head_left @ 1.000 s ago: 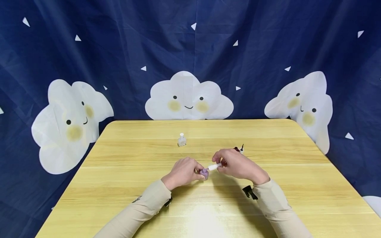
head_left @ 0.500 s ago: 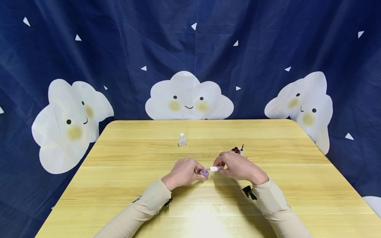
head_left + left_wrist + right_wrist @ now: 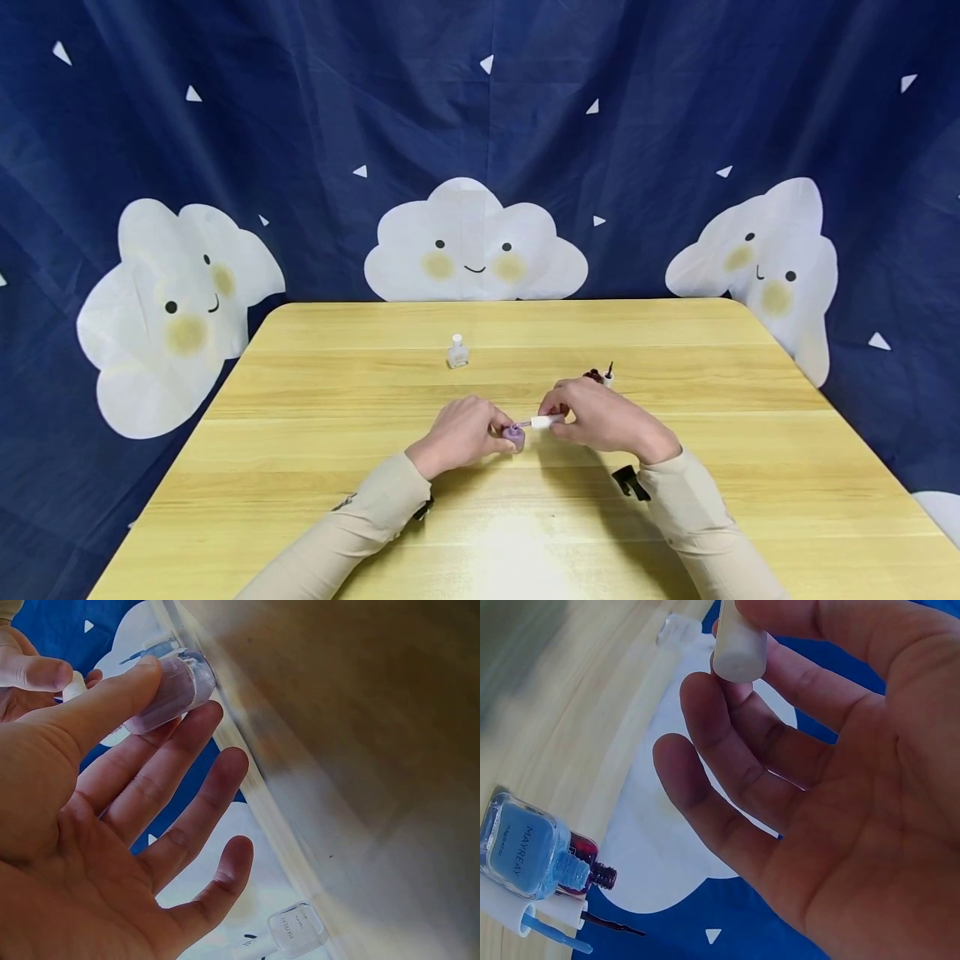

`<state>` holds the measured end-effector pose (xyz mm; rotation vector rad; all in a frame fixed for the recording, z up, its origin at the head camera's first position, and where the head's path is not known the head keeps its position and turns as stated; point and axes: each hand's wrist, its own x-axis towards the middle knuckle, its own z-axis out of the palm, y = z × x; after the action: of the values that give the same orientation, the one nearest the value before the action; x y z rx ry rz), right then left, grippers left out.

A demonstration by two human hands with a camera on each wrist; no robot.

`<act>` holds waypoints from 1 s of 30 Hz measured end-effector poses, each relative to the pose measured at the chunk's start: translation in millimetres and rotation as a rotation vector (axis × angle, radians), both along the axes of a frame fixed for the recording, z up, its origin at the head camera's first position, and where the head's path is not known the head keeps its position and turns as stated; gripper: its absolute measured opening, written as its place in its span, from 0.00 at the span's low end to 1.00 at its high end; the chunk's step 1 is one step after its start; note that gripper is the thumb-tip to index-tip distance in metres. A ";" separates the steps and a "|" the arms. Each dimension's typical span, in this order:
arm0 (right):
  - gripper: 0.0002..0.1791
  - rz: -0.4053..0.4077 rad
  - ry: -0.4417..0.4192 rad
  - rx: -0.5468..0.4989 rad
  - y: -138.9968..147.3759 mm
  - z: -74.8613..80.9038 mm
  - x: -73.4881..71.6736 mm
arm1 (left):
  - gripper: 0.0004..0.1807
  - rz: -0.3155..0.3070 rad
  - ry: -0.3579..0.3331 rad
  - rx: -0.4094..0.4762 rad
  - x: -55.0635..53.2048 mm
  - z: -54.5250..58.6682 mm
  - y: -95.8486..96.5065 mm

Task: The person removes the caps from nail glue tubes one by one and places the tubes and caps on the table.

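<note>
Toward the far side of the pale wooden table (image 3: 225,467), a clear glass bottle with a white cap (image 3: 458,354) stands upright. Past the right hand (image 3: 603,419) sits a dark red glass bottle (image 3: 593,376), partly blocked by that hand, beside a white cap with a dark brush (image 3: 608,379). Only the right wrist view shows a light-blue glass bottle (image 3: 523,851) — uncapped — and a white cap with a blue brush (image 3: 504,906). Mid-table, the left hand (image 3: 461,433) pinches a small lilac glass bottle (image 3: 514,440), remaining fingers loosely spread; the right pinches a white cylindrical cap (image 3: 543,422), its lilac brush (image 3: 523,425) at the bottle's mouth — whether inside, I cannot tell.
</note>
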<state>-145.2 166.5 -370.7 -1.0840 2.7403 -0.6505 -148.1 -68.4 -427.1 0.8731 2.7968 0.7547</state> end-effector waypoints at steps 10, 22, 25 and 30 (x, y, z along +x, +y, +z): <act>0.08 -0.029 0.005 0.007 3.7 0.7 0.0 | 0.09 0.002 0.016 -0.013 -1.0 -0.9 0.9; 0.08 -0.042 -0.003 -0.023 8.5 3.6 -1.2 | 0.08 -0.006 0.033 -0.011 -1.8 -1.2 0.4; 0.07 -0.039 -0.012 -0.035 8.8 4.8 -1.5 | 0.08 -0.006 0.034 -0.010 -1.8 -1.0 0.1; 0.08 -0.055 -0.013 -0.084 9.0 7.3 -0.7 | 0.09 -0.004 0.025 0.003 -1.5 -1.3 0.0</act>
<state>-145.9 175.6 -363.4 -1.0205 2.7628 -0.7837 -149.6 -68.4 -428.4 0.8941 2.8153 0.7531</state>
